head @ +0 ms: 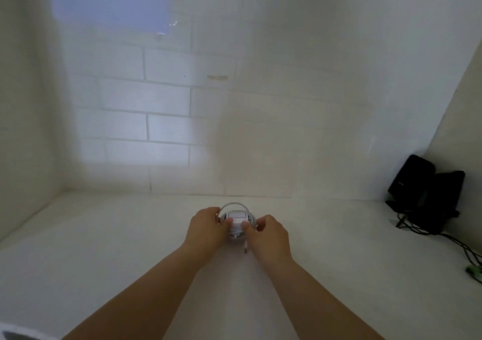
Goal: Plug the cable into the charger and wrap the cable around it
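- Both hands close on one small bundle at the middle of the table: the left hand (207,225) pinches the charger (236,218) from its side, thumb on the near face, and the right hand (268,231) pinches it from the other side, thumb also on that face.
- Between the thumbs the charger shows as a small white block, smooth and hard-looking, with rounded corners and faint dark seams across its top.
- Several turns of the cable (232,205) already ring the block; one loop arches free above its far edge, thin, white and springy-looking, not yet pulled snug.
- A short tail of cable hangs below the bundle beside the right thumb, ending in what looks like a small metal plug tip just above the table (104,248); it is too blurred to be sure.
- Whether the other end is seated in the charger cannot be told: the fingers and turns hide the port.
- By my reading, the wrapping is nearly done; what is left is to draw the loose loop tight and tuck the tail.
- The table is plain, matt and white, meeting a white wall (169,110) with faint brick-pattern joints.
- Well apart, in the right corner, stands a black device (417,183) with dark leads trailing toward the near edge.
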`<state>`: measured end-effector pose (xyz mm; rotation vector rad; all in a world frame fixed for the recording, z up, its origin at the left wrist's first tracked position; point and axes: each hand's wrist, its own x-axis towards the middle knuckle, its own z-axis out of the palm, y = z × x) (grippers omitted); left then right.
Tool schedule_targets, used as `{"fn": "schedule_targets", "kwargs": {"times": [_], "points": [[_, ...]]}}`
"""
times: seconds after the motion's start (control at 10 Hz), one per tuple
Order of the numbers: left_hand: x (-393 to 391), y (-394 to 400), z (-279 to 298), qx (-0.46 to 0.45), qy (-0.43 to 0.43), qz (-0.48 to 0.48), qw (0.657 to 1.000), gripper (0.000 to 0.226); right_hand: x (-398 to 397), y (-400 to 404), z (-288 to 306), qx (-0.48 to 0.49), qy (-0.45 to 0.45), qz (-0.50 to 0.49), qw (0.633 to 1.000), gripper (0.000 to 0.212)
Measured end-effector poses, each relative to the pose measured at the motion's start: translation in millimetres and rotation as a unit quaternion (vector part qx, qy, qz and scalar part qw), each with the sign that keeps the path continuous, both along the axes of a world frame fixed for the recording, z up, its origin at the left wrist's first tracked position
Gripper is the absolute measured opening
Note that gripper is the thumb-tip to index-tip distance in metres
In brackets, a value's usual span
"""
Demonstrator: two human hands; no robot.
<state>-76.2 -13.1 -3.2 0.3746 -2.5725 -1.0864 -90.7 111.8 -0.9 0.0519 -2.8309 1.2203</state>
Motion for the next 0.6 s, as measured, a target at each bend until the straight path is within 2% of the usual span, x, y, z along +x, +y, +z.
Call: {"fn": "schedule_targets", "kwargs": {"times": [0.1, 0.2, 0.3, 0.4, 0.5, 0.6], "points": [[-13, -1, -9, -0.093, -0.081, 0.019, 0.992, 0.039, -5, -2, -10, 0.121, 0.033, -0.002, 0.992, 0.042], [-11, 2, -8, -0.186, -0.127, 0.018, 0.974, 0.045, 1, -1, -15, 0.214, 0.058, 0.013, 0.975, 0.046], [-8, 3, -3, -0.204, -0.145, 0.000, 0.968, 0.046, 4, 1, -14, 0.228, 0.066, 0.026, 0.971, 0.048], [0, 4, -2, -0.156, -0.164, -0.021, 0.974, 0.050, 7, 6, -10, 0.222, 0.039, 0.056, 0.973, 0.047], [17, 7, -5, -0.149, -0.129, -0.007, 0.980, 0.057, 16, 18, -9, 0.202, 0.039, 0.088, 0.975, 0.050], [38, 8, -5, -0.175, -0.085, -0.014, 0.981, 0.053, 37, 34, -7, 0.132, 0.066, 0.110, 0.983, 0.050]]}}
